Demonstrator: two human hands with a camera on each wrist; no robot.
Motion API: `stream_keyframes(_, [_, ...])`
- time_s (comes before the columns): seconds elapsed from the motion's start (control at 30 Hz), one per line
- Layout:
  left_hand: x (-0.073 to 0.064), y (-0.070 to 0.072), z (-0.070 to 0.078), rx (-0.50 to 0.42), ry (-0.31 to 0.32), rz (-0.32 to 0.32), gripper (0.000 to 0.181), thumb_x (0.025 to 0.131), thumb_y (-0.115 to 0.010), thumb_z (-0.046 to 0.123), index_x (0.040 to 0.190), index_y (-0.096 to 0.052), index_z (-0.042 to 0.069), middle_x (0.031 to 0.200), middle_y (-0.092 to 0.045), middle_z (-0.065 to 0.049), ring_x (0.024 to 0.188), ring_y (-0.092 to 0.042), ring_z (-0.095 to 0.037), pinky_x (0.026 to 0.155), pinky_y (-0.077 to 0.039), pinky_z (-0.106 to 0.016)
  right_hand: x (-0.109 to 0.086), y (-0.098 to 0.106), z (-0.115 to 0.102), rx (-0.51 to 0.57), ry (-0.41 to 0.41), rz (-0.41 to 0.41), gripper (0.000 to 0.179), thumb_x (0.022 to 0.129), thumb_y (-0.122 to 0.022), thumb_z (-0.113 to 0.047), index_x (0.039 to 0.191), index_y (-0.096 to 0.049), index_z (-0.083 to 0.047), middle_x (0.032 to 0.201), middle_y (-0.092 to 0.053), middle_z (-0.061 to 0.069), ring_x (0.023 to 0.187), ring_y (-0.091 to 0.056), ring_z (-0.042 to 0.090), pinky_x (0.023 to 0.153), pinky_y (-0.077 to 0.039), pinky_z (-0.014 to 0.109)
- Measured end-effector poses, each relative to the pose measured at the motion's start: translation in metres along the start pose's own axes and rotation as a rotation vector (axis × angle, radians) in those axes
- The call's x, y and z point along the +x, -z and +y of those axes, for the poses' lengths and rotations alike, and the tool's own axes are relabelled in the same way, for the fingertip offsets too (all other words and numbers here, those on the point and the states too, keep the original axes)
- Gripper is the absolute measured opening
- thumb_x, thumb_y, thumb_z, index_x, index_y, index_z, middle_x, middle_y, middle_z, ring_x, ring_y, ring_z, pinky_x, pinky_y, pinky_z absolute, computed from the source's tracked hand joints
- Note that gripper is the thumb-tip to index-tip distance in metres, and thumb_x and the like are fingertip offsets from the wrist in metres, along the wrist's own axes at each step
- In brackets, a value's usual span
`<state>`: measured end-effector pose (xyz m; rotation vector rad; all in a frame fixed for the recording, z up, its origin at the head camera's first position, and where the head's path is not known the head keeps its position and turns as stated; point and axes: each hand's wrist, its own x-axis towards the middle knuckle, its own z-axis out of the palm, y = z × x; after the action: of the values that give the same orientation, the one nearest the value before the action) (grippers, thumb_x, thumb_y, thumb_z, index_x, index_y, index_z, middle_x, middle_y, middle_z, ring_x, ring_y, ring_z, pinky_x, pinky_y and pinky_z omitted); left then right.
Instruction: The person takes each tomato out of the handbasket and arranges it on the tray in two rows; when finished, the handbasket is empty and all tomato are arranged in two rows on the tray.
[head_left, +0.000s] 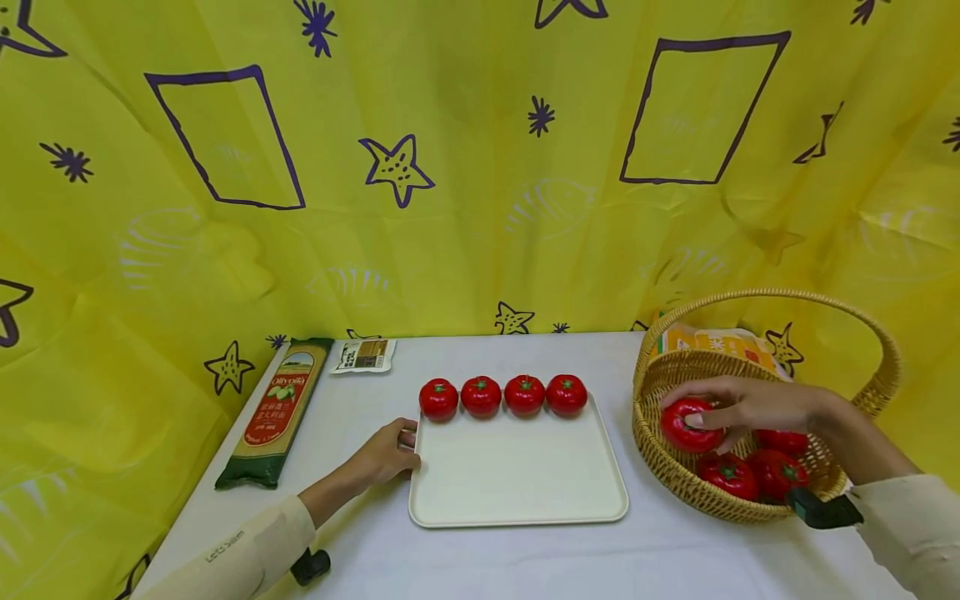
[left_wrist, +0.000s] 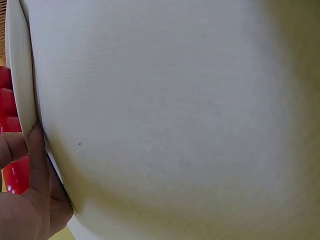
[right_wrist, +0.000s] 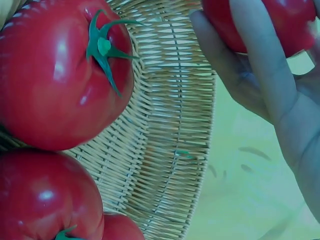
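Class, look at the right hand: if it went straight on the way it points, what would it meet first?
Probably the left wall of the basket, though whether the right hand and its tomato would clear the rim is unclear.

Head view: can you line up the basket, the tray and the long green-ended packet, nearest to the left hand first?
1. Tray: nearest; the left hand touches its left edge.
2. Long packet: next, out to the hand's left.
3. Basket: farthest, over on the right, past the tray.
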<state>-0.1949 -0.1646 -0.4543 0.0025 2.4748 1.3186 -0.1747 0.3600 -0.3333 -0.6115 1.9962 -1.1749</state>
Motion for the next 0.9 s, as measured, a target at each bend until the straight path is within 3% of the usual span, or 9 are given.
stream_keyframes(0.17, [0.0, 0.0, 0.0, 0.005, 0.0, 0.0, 0.058, 0.08, -0.071, -0.004, 0.134, -0.049, -0.006, 0.109, -0.06, -0.017, 0.089, -0.061, -0.021, 0.072, -0.063, -0.033, 0.004, -0.003, -0.003, -0.028, 0.018, 0.0, 0.046, 0.104, -0.047, -0.01, 0.15, -0.041, -0.006, 0.144, -0.044, -0.004, 0.121, -0.057, 0.008, 0.087, -0.061, 0.047])
stream_keyframes(0.4, [-0.002, -0.001, -0.001, -0.092, -0.043, -0.008, 0.061, 0.073, -0.065, -0.012, 0.132, -0.048, -0.011, 0.106, -0.058, -0.019, 0.088, -0.061, -0.022, 0.068, -0.063, -0.035, 0.013, -0.009, -0.004, -0.108, 0.024, 0.031, 0.057, 0.095, -0.064, -0.008, 0.148, -0.042, -0.005, 0.139, -0.05, 0.016, 0.114, -0.061, 0.017, 0.092, -0.058, 0.034])
stream_keyframes(0.67, [-0.003, -0.001, 0.001, -0.088, -0.034, -0.004, 0.062, 0.073, -0.067, -0.012, 0.132, -0.049, -0.01, 0.105, -0.058, -0.018, 0.088, -0.061, -0.021, 0.068, -0.063, -0.034, 0.023, -0.013, -0.003, -0.166, 0.137, 0.024, 0.061, 0.09, -0.069, -0.004, 0.146, -0.043, -0.004, 0.132, -0.058, 0.013, 0.112, -0.064, 0.022, 0.092, -0.059, 0.032])
stream_keyframes(0.9, [-0.002, -0.001, 0.0, -0.078, -0.023, 0.004, 0.062, 0.073, -0.068, -0.011, 0.132, -0.05, -0.009, 0.105, -0.058, -0.016, 0.088, -0.061, -0.02, 0.069, -0.063, -0.034, 0.033, -0.02, -0.014, -0.247, 0.131, 0.056, 0.058, 0.09, -0.072, -0.012, 0.143, -0.049, -0.015, 0.136, -0.054, 0.017, 0.113, -0.061, 0.014, 0.092, -0.056, 0.027])
